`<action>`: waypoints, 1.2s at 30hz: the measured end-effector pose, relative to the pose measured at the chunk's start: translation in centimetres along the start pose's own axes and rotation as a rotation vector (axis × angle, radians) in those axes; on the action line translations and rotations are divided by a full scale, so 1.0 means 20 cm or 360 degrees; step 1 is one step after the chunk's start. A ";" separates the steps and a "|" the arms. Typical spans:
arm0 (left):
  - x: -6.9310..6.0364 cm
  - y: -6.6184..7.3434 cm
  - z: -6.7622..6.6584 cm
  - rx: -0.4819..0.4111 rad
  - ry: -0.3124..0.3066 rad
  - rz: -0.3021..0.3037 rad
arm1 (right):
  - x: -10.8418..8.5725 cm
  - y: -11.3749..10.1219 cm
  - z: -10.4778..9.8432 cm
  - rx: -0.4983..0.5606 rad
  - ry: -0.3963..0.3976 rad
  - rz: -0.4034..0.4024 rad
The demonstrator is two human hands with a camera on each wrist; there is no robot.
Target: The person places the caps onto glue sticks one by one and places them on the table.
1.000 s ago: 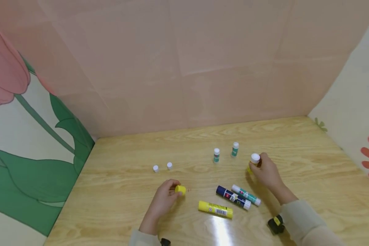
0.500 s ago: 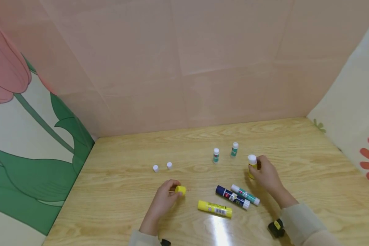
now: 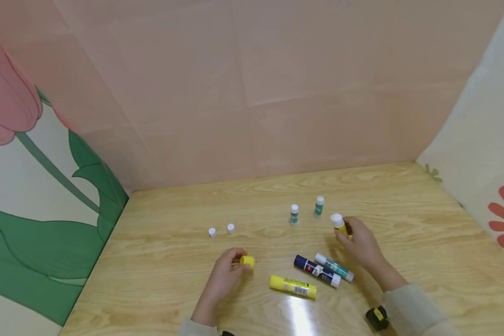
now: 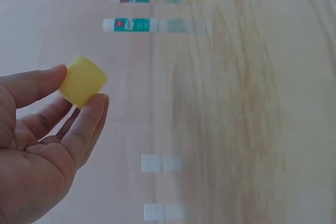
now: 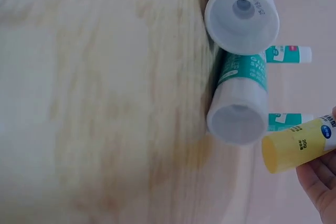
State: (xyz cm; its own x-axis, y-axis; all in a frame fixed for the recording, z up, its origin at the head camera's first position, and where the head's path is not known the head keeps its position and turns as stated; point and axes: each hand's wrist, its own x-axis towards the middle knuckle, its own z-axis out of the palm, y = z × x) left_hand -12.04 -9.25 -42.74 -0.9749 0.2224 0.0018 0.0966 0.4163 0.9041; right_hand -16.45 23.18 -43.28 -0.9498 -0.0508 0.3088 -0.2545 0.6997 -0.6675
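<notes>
My left hand (image 3: 224, 274) pinches a small yellow cap (image 3: 247, 262) between thumb and fingers, low over the front middle of the table. In the left wrist view, that yellow cap (image 4: 83, 82) sits at the fingertips. To the right, my right hand (image 3: 364, 245) grips a yellow glue stick (image 3: 340, 227) with a white upper end, leaning toward the left. Seen from the right wrist, the yellow lower end (image 5: 289, 150) of this glue stick hangs clear of the tabletop. Part of its body is hidden by the fingers.
Two small green-and-white glue sticks (image 3: 294, 214) stand upright behind. Two white caps (image 3: 231, 228) stand at left. Between the hands lie a yellow glue stick (image 3: 293, 287), a dark blue one (image 3: 317, 270) and a green-and-white one (image 3: 334, 267). A pink wall covering (image 3: 252, 93) rises behind the table.
My right hand has moved the yellow glue stick a little to the left and tilted its white end leftward. The left hand stays still with the yellow cap.
</notes>
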 end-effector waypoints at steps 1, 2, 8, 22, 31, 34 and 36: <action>0.00 0.00 0.00 -0.0011 0.0001 -0.0006 | 0.00 0.00 0.00 -0.0008 0.0013 -0.0014; 0.00 0.00 0.00 -0.0022 0.0003 -0.0006 | 0.00 -0.01 0.00 -0.0013 0.0026 -0.0030; 0.00 0.01 0.01 -0.0044 0.0017 -0.0009 | 0.00 -0.02 0.01 -0.0061 0.0086 -0.0123; 0.00 0.02 0.05 -0.0125 0.0032 0.0023 | -0.04 -0.10 0.02 -0.0139 0.0137 -0.0315; 0.00 0.03 0.05 -0.0188 0.0026 0.0022 | -0.08 -0.13 0.04 -0.0143 0.0124 -0.0351; 0.00 0.03 0.05 -0.0196 0.0025 0.0010 | -0.08 -0.14 0.04 -0.0132 0.0106 -0.0353; 0.00 0.04 0.05 -0.0204 0.0030 0.0015 | -0.08 -0.14 0.05 -0.0121 0.0107 -0.0364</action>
State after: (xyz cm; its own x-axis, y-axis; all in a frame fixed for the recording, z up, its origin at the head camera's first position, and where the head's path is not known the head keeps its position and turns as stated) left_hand -11.66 -7.96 -42.45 -0.9778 0.2087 0.0174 0.0804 0.2976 0.9513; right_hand -14.39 20.59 -42.52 -0.8542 -0.1683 0.4920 -0.4446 0.7271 -0.5232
